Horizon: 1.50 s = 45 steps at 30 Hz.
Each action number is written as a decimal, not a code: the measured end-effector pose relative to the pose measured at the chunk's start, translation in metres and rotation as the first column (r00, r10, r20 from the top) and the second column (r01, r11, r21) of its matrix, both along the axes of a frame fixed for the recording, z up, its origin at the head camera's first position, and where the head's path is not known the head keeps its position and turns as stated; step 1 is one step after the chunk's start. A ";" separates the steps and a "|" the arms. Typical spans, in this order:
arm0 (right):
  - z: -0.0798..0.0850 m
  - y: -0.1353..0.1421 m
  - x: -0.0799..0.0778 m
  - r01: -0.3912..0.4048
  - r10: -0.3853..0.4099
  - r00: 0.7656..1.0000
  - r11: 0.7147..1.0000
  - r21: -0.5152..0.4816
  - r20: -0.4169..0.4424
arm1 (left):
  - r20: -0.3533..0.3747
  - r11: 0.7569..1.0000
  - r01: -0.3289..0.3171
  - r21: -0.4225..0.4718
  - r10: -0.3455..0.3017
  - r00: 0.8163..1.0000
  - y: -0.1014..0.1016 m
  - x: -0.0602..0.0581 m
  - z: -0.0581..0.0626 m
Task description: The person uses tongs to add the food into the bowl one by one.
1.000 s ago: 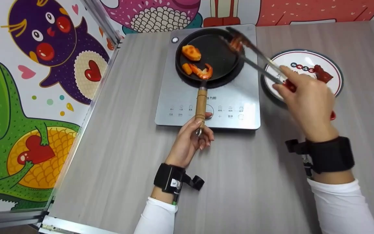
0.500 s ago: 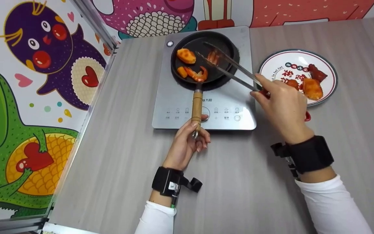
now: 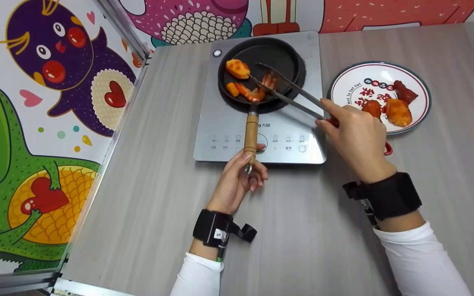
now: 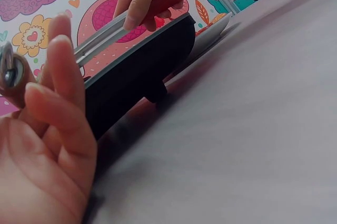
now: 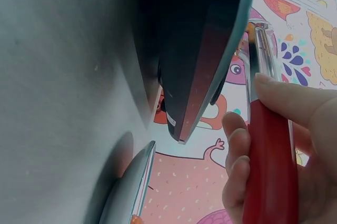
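My left hand [image 3: 237, 176] holds the wooden handle of a black frying pan [image 3: 278, 51], with the thumb along it and the fingers beneath. In the pan lie a yellow-orange food piece [image 3: 238, 69], a small orange chunk [image 3: 232, 89] and a shrimp [image 3: 253, 93]. My right hand [image 3: 356, 137] grips metal tongs [image 3: 303, 98]; their red handle [image 5: 271, 166] shows in the right wrist view. Between the tong tips, low over the pan's right part, is a reddish striped food piece [image 3: 269, 81]. Its exact kind is not clear.
The pan sits on a silver induction cooker [image 3: 220, 123]. Right of it stands a white plate [image 3: 352, 78] with several reddish and orange food pieces, partly behind the right hand. A metal frame edge [image 3: 97, 181] and cartoon-printed panels [image 3: 72, 61] border the table's left and back.
The right hand has swung left from beside the plate, bringing the tongs and the striped piece down into the pan. The left hand keeps its hold on the handle.
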State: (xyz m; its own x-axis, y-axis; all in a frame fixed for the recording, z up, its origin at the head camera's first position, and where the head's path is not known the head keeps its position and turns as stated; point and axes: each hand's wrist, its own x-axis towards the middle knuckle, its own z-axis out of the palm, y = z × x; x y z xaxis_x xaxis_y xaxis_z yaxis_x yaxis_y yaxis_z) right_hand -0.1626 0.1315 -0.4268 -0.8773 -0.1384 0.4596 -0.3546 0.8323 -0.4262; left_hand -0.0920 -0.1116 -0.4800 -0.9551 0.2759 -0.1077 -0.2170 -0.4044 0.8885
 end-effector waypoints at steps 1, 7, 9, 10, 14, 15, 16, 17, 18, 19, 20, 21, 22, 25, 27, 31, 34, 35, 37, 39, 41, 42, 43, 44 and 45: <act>0.000 0.000 0.000 -0.001 0.001 1.000 1.000 0.007 0.005 | 0.002 1.000 0.000 -0.001 0.000 1.000 0.000 0.000 0.000; -0.001 0.001 0.000 -0.007 0.006 0.999 1.000 0.014 0.044 | 0.000 1.000 -0.005 -0.010 0.005 1.000 0.001 0.000 0.001; -0.001 0.001 0.000 -0.007 0.006 0.998 1.000 0.008 0.059 | -0.001 1.000 -0.002 -0.009 0.002 1.000 0.001 0.000 0.001; -0.001 0.001 0.000 -0.006 0.006 0.998 1.000 0.006 0.068 | -0.001 1.000 -0.001 -0.010 0.001 1.000 0.001 0.000 0.001; -0.001 0.001 0.000 -0.011 0.010 0.995 1.000 0.009 0.102 | -0.003 1.000 -0.002 -0.010 0.002 1.000 0.001 0.000 0.000; 0.000 0.002 0.000 -0.010 0.009 0.994 1.000 0.014 0.109 | -0.004 1.000 -0.002 -0.009 0.002 1.000 0.001 0.000 0.000; 0.000 0.001 0.000 -0.010 0.008 0.993 1.000 0.019 0.118 | -0.005 1.000 -0.004 -0.010 0.004 1.000 0.000 0.000 0.000; 0.000 0.001 -0.001 -0.012 0.008 0.992 1.000 0.024 0.129 | -0.006 1.000 -0.006 -0.010 0.006 1.000 0.000 0.000 0.000; 0.000 0.001 -0.001 -0.013 0.008 0.990 1.000 0.029 0.139 | -0.006 1.000 -0.007 -0.009 0.007 1.000 0.000 0.000 0.000; 0.000 0.001 -0.001 -0.013 0.008 0.989 0.999 0.034 0.149 | -0.007 1.000 -0.008 -0.010 0.007 1.000 0.000 0.000 0.000; 0.000 0.001 -0.002 -0.015 0.008 0.987 0.999 0.039 0.159 | -0.007 1.000 -0.008 -0.009 0.008 1.000 0.000 0.000 0.000; 0.000 0.001 -0.002 -0.018 0.010 0.985 0.999 0.041 0.171 | -0.007 1.000 -0.007 -0.007 0.007 1.000 0.000 0.001 0.000; 0.000 0.001 -0.002 -0.022 0.014 0.983 0.999 0.043 0.183 | -0.007 1.000 -0.008 -0.006 0.008 1.000 0.000 0.001 0.000; 0.000 0.001 -0.003 -0.031 0.022 0.978 0.999 0.044 0.206 | -0.008 1.000 -0.005 0.001 0.005 1.000 0.000 0.000 0.001; 0.000 0.001 -0.003 -0.034 0.024 0.975 0.999 0.040 0.220 | -0.010 1.000 -0.002 0.004 0.002 1.000 0.000 0.001 0.001; 0.000 0.001 -0.002 -0.031 0.022 0.972 0.999 0.034 0.236 | -0.017 1.000 0.004 -0.003 -0.004 1.000 0.000 0.001 -0.001; 0.000 0.001 -0.001 -0.029 0.020 0.971 0.999 0.033 0.238 | -0.020 1.000 0.006 -0.007 -0.006 1.000 0.001 0.001 -0.002; 0.001 0.002 -0.001 -0.031 0.022 0.971 0.999 0.034 0.240 | -0.020 1.000 0.006 -0.007 -0.006 1.000 0.001 0.001 -0.002; 0.001 0.002 -0.001 -0.035 0.025 0.970 0.999 0.035 0.241 | -0.018 1.000 0.003 -0.005 -0.003 1.000 0.001 0.001 -0.001; 0.002 0.002 -0.001 -0.038 0.029 0.971 0.999 0.035 0.237 | -0.017 1.000 0.001 -0.002 -0.001 1.000 0.001 0.001 -0.001; 0.004 0.004 -0.002 -0.040 0.034 0.973 0.999 0.022 0.227 | -0.017 1.000 0.002 0.000 -0.002 1.000 0.001 0.001 0.000; 0.004 0.005 -0.002 -0.038 0.035 0.973 0.999 0.012 0.226 | -0.017 1.000 0.001 -0.001 -0.001 1.000 0.001 0.001 0.000; 0.005 0.006 -0.002 -0.036 0.034 0.974 0.999 0.001 0.222 | -0.016 1.000 0.001 -0.003 -0.001 1.000 0.001 0.001 0.000; 0.005 0.008 -0.002 -0.033 0.034 0.976 0.999 -0.012 0.216 | -0.015 1.000 0.001 -0.006 -0.001 1.000 0.000 0.001 0.000; 0.006 0.010 -0.002 -0.027 0.033 0.976 0.999 -0.027 0.214 | -0.014 1.000 0.001 -0.010 -0.002 1.000 0.000 0.000 0.000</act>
State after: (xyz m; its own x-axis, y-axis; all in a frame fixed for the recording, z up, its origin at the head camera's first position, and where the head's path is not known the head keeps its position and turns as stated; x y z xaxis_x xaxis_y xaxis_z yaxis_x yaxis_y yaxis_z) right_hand -0.1650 0.1412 -0.4207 -0.9515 -0.1573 0.2644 -0.2772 0.8112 -0.5149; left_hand -0.0916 -0.1113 -0.4802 -0.9562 0.2763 -0.0971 -0.2050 -0.3949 0.8955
